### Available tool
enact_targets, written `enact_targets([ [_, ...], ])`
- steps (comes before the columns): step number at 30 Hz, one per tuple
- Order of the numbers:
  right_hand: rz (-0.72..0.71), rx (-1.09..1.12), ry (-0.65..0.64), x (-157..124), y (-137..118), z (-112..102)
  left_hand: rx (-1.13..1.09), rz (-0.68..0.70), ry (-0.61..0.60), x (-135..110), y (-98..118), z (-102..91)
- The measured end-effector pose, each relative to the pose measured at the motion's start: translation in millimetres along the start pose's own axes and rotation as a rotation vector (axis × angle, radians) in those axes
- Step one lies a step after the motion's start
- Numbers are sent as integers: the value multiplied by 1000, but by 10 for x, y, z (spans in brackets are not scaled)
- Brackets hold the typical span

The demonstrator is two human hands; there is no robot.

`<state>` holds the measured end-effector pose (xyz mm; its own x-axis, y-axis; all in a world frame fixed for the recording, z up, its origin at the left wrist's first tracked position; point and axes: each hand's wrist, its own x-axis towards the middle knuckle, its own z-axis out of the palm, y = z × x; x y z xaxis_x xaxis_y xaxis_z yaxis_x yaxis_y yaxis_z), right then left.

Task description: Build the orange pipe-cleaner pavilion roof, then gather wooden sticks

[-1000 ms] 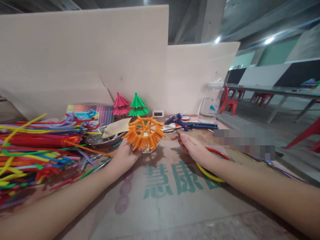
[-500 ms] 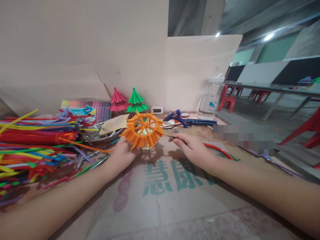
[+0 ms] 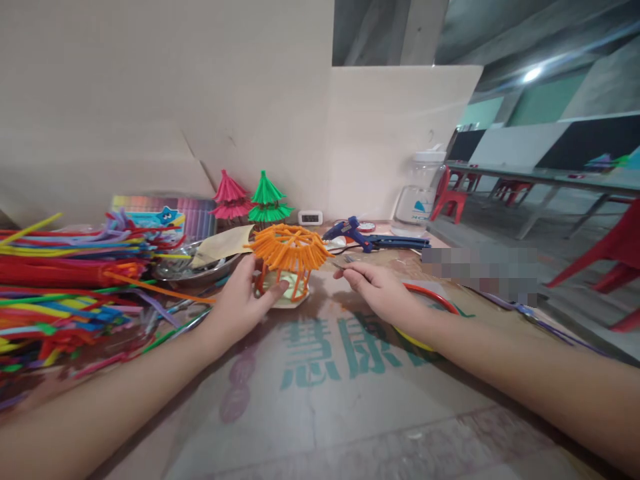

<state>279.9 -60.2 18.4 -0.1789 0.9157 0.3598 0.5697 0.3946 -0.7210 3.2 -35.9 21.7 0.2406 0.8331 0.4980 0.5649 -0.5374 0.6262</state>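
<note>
An orange pipe-cleaner pavilion (image 3: 289, 257) with a domed roof stands upright on a pale round base on the cardboard. My left hand (image 3: 239, 303) grips it at the base, thumb against the base's front. To its right, my right hand (image 3: 376, 288) is pinched on a thin metal tool (image 3: 338, 266) whose tip points at the roof's edge. Under my right wrist lie a red and a yellow ring (image 3: 434, 298).
A big pile of coloured pipe cleaners (image 3: 65, 280) fills the left. A metal dish (image 3: 187, 270), a marker box (image 3: 155, 217), pink and green paper trees (image 3: 250, 200), a blue glue gun (image 3: 373, 237) and a water jug (image 3: 417, 197) stand behind.
My left hand has turned the orange pavilion from tilted toward me to upright and set it down on its base. My right hand picked up the thin tool and moved closer to the roof.
</note>
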Motion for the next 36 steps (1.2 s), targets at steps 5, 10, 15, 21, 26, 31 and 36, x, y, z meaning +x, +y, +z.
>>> enact_targets([
  [5, 68, 89, -36, 31, 38, 13, 56, 37, 22, -6, 52, -27],
  [10, 68, 109, -40, 21, 11, 11, 112, 77, 27, -7, 65, -43],
  [15, 96, 134, -55, 32, -5, 6, 168, 109, 49, -9, 55, -49],
  [21, 148, 142, -62, 36, -48, -13, 211, 92, 51, -7, 69, -51],
  [26, 185, 142, -67, 22, -61, -14, 207, 82, 67, -5, 66, -60],
  [31, 163, 109, -76, 18, -27, -15, 199, 49, 82, -2, 68, -65],
  [36, 135, 114, -66, 21, 18, -11, 257, 59, 83, -4, 69, -67],
])
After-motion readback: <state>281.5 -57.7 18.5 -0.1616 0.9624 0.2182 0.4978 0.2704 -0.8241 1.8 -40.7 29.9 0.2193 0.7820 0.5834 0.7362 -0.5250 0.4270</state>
